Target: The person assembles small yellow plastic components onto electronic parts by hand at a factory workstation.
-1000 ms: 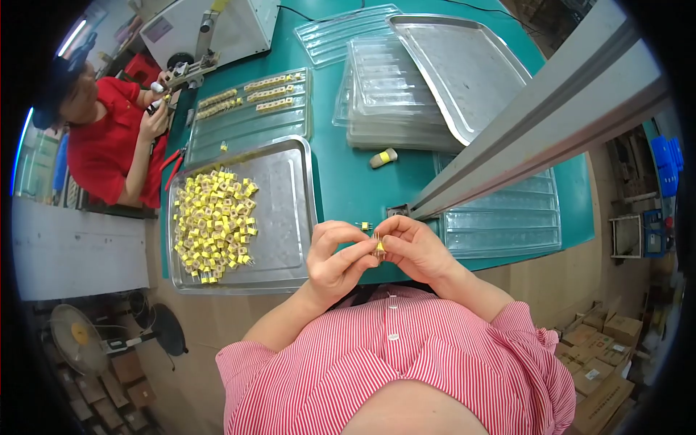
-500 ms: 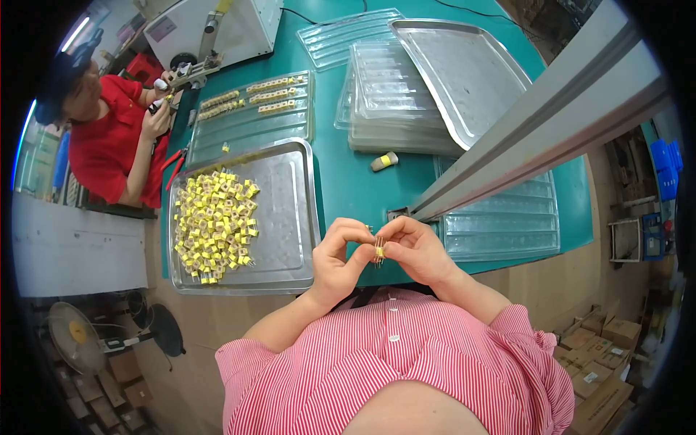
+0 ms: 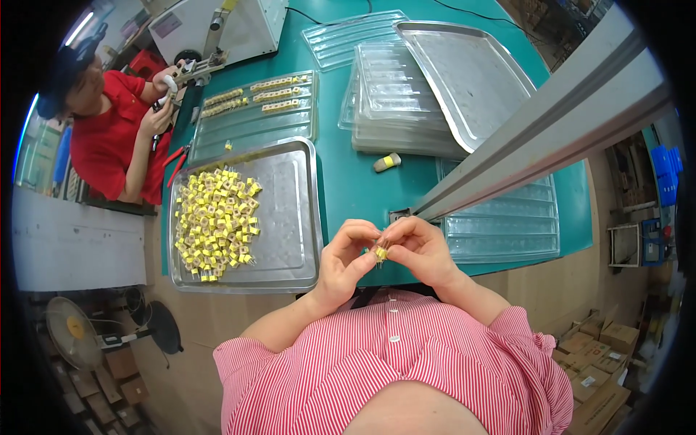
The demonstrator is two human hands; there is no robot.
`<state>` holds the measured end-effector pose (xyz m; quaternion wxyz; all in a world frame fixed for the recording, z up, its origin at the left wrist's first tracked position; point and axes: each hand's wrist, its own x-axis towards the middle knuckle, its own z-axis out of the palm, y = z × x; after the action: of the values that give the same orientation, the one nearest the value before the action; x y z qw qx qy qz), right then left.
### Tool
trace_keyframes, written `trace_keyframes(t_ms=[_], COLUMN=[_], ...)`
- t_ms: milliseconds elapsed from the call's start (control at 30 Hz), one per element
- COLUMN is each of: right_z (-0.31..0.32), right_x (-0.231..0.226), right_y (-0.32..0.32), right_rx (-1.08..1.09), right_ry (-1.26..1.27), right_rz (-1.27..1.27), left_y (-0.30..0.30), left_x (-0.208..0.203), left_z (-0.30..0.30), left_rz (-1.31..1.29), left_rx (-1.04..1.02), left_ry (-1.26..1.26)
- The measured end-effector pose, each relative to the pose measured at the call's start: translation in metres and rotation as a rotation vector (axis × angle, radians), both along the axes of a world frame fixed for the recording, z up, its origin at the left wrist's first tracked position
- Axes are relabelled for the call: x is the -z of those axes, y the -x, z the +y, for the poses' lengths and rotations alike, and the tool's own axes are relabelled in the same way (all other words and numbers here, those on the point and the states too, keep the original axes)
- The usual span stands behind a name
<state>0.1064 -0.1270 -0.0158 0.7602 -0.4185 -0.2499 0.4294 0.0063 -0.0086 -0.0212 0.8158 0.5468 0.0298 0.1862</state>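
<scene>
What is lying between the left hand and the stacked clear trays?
In the head view, a short yellow-banded cylinder, on the green table.

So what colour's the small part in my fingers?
Mainly yellow; the small part shows best in the head view.

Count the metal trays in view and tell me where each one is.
2. One metal tray, beside the left hand, holds the pile of yellow parts; the bare tray lies over the stacked clear plastic trays. Others may be hidden underneath.
</scene>
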Motion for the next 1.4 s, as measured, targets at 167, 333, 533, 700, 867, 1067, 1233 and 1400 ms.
trace_keyframes(t_ms=[167, 333, 533, 700, 867, 1067, 1233, 1400], right_z=[0.000, -0.001, 0.000, 0.002, 0.001, -0.002, -0.005, -0.005], right_x=[-0.005, -0.001, 0.000, 0.000, -0.003, -0.004, -0.001, -0.001], right_y=[0.001, 0.001, 0.000, -0.001, 0.000, -0.002, -0.002, -0.001], right_rx=[0.014, 0.007, 0.051, 0.116, 0.060, 0.036, 0.014, -0.003], right_ry=[-0.034, -0.048, 0.090, 0.128, 0.141, 0.150, 0.147, 0.124], right_rz=[-0.142, -0.214, -0.108, 0.026, 0.010, -0.041, -0.152, -0.286], left_y=[-0.001, -0.002, -0.003, -0.002, -0.004, -0.004, -0.002, 0.004], left_x=[0.000, 0.003, -0.007, -0.014, -0.013, -0.014, -0.015, -0.013], left_z=[-0.002, 0.001, 0.000, 0.010, 0.010, 0.010, 0.013, 0.016], left_rz=[0.017, 0.024, 0.191, -0.059, -0.163, -0.204, -0.147, 0.127], left_rx=[0.022, 0.080, -0.049, -0.292, -0.404, -0.417, -0.332, -0.072], left_ry=[0.118, 0.196, 0.093, -0.754, -1.005, -1.054, -0.999, -0.591])
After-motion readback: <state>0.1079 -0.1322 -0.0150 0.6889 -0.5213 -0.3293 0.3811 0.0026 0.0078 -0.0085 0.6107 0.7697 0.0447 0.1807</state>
